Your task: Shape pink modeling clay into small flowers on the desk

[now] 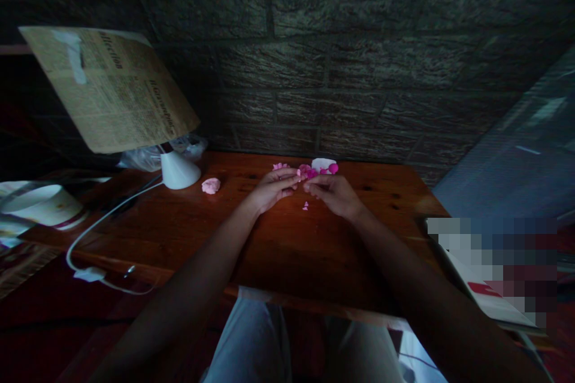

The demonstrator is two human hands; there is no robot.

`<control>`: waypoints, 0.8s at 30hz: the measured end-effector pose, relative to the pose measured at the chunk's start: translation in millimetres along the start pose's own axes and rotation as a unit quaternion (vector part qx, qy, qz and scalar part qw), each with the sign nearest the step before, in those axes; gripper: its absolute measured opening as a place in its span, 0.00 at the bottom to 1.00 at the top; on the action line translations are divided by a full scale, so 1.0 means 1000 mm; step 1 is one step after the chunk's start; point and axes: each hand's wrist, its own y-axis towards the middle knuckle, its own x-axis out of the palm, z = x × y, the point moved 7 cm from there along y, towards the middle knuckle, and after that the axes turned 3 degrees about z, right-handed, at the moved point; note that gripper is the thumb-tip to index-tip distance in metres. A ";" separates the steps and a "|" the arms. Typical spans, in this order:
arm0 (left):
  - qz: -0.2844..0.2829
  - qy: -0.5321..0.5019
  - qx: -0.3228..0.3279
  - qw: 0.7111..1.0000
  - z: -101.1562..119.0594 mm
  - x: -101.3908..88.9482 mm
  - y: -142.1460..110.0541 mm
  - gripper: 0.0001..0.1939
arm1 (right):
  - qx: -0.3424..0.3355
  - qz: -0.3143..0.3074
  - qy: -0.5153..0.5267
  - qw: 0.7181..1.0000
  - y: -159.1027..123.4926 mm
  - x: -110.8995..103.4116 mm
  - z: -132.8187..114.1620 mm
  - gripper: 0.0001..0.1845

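My left hand (275, 188) is over the wooden table, its fingers closed on a small pink petal-like piece (299, 175) at their tips. Facing it, my right hand (336, 192) has its thumb and fingers pinched together close to that piece; what lies between them is too small to make out. Just behind the fingers are magenta petal-like pieces (333, 168) beside a white object (321, 163). A lighter pink cluster (281, 166) shows behind my left hand. Tiny pink scraps (306, 206) lie on the table below my hands.
A pale pink crumpled lump (211, 185) lies left on the wooden table (309, 251), near a lamp (179, 170) with a newsprint shade. The lamp's white cord (90, 230) hangs over the front edge. A white tub (49, 206) stands far left; a brick wall (296, 66) rises behind.
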 end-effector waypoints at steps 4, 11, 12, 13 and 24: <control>0.000 0.009 -0.004 1.000 -0.001 0.000 -0.001 0.15 | 0.000 0.020 -0.009 1.000 0.000 -0.002 0.000 0.21; -0.006 0.010 0.005 1.000 0.002 0.003 -0.002 0.15 | 0.043 0.045 0.027 0.998 0.001 -0.003 0.007 0.30; -0.004 0.009 0.004 1.000 0.002 0.003 -0.002 0.16 | 0.042 0.041 0.035 0.998 0.001 -0.002 0.006 0.31; -0.001 0.008 0.003 1.000 0.002 0.003 -0.002 0.16 | 0.040 0.037 0.044 0.998 0.001 0.000 0.005 0.31; 0.007 0.019 0.001 1.000 0.001 -0.001 0.000 0.15 | 0.052 0.089 0.097 0.990 0.001 -0.008 0.011 0.25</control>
